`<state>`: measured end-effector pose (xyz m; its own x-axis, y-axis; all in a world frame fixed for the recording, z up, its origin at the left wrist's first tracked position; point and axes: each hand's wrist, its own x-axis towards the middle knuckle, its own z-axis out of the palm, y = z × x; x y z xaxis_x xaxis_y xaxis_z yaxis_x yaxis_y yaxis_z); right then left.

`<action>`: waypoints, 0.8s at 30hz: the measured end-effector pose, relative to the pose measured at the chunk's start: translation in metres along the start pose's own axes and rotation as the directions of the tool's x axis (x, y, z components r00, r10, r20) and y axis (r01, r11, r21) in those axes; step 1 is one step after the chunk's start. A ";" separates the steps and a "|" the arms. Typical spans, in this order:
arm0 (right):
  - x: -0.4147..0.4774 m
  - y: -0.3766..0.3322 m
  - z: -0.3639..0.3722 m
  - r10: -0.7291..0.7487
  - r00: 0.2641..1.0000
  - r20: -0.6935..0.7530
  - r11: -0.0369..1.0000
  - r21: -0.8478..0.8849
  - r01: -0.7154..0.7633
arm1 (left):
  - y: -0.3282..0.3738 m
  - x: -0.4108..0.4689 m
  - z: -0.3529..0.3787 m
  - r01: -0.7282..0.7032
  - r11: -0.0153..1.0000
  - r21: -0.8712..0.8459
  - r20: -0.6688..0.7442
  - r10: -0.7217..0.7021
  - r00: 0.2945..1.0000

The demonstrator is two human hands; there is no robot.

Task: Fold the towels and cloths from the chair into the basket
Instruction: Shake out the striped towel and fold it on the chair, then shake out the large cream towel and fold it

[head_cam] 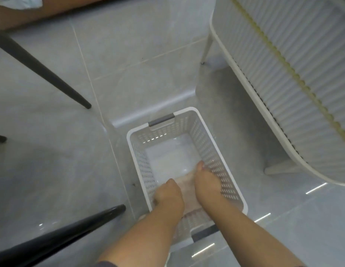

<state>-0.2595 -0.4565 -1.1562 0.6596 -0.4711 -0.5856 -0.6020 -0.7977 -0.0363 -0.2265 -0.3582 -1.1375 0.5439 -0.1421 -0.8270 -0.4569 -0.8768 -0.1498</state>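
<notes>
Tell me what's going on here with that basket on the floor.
A person reaches down with both hands into a white perforated plastic basket on the grey tiled floor. The left hand and right hand are on a pale pinkish folded cloth, low at the basket's near end. Their fingers are hidden, so gripping or pressing cannot be told. The far half of the bottom looks whitish; whether a towel lies there is unclear. A white ribbed chair stands to the right.

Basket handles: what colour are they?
Grey handles on a white basket, seen in the head view.
</notes>
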 end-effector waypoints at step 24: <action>-0.047 -0.018 -0.058 -0.418 0.906 0.066 0.880 -0.216 0.422 | -0.044 -0.121 -0.155 -0.270 0.732 0.626 0.138 0.236 0.962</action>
<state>-0.2534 -0.4417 -1.0804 0.8193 -0.0685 -0.5693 -0.1543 -0.9826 -0.1038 -0.1634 -0.3740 -0.9471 0.3179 -0.2801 -0.9058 -0.9216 -0.3156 -0.2259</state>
